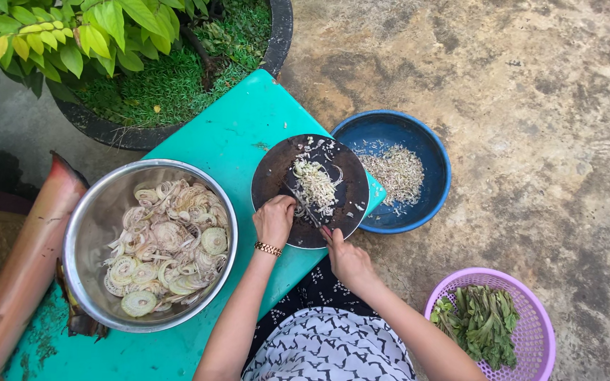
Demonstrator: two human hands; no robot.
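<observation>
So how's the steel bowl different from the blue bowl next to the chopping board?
The steel bowl is bare shiny metal, while the blue bowl is a matt blue. The steel bowl stands on the green table and the blue bowl on the concrete ground. The steel bowl holds big pale round slices, the blue bowl fine chopped bits. Both are round and open.

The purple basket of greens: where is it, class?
In the head view, the purple basket sits on the ground at lower right, beside the person's right arm, below the blue bowl.
</observation>
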